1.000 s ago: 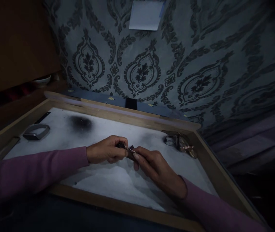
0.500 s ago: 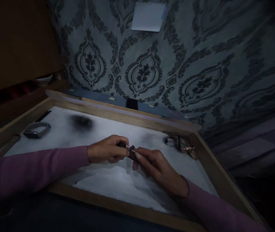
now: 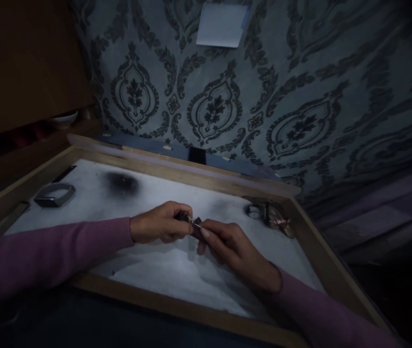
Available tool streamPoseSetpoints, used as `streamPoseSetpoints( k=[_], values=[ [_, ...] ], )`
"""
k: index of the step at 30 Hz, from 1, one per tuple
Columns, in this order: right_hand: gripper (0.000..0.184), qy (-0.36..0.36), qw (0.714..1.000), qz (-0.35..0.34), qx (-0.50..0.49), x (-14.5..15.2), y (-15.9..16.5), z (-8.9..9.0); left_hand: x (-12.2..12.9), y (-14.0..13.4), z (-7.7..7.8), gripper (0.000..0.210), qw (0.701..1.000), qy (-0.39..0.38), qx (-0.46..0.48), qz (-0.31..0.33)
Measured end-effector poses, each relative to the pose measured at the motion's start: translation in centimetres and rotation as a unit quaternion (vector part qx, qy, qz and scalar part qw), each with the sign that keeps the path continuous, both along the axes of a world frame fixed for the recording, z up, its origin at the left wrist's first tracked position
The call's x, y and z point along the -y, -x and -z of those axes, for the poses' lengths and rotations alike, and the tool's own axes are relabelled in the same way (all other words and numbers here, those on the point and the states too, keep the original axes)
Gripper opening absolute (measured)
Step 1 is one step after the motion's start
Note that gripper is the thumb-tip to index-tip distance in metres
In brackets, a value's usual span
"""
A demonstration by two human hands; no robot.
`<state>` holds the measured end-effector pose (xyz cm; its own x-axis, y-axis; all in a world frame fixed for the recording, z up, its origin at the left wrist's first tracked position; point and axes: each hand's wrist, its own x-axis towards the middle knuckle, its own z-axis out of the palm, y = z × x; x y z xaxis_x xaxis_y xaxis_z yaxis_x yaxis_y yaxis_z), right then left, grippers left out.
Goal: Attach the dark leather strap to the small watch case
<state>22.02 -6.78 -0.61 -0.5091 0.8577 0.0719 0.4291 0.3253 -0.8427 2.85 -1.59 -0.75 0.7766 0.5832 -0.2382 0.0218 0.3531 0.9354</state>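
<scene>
Over the middle of a white-bottomed wooden tray (image 3: 155, 298), both hands meet on what looks like a wristwatch with a dark brown strap (image 3: 196, 232). My left hand (image 3: 160, 223) is closed around its dark, shiny case (image 3: 182, 216), most of which the fingers hide. From the right, my right hand (image 3: 231, 246) pinches the strap between thumb and fingers close to the case. A thin, bright metal piece shows at the right fingertips; whether it is a tool or part of the watch, I cannot tell.
A grey band watch (image 3: 54, 195) stands at the tray's left. Several watches or straps (image 3: 271, 215) lie bunched at its right side. Raised wooden edges surround the tray. Behind are a patterned wall (image 3: 169, 72) with a white card (image 3: 222, 25) and a brown cabinet (image 3: 28, 63).
</scene>
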Motion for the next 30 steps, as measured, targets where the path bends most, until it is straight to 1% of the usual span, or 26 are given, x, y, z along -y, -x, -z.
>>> streamPoseSetpoints(
  k=[5, 12, 15, 23, 26, 30],
  values=[
    [0.040, 0.019, 1.000, 0.006, -0.003, 0.05, 0.09, -0.05, -0.01, 0.03, -0.19, 0.015, 1.000, -0.012, -0.002, 0.005],
    [0.041, 0.005, 1.000, 0.001, -0.005, 0.05, 0.14, -0.15, 0.04, 0.11, -0.32, 0.014, 1.000, -0.021, -0.010, 0.005],
    [0.042, 0.001, 1.000, -0.001, 0.000, 0.06, 0.14, -0.19, 0.02, 0.12, -0.31, 0.013, 0.999, -0.036, -0.017, 0.004],
    [0.042, -0.016, 1.000, 0.008, 0.013, 0.10, 0.26, -0.01, -0.07, 0.17, -0.31, 0.013, 0.998, -0.055, -0.034, 0.013],
    [0.041, -0.040, 0.999, 0.016, 0.015, 0.18, 0.38, 0.29, -0.19, 0.17, -0.23, 0.013, 0.997, -0.066, -0.036, 0.014],
    [0.039, -0.109, 0.993, 0.028, 0.032, 0.33, 0.54, 0.73, -0.28, 0.20, -0.13, 0.017, 0.997, -0.067, -0.038, 0.018]
  ],
)
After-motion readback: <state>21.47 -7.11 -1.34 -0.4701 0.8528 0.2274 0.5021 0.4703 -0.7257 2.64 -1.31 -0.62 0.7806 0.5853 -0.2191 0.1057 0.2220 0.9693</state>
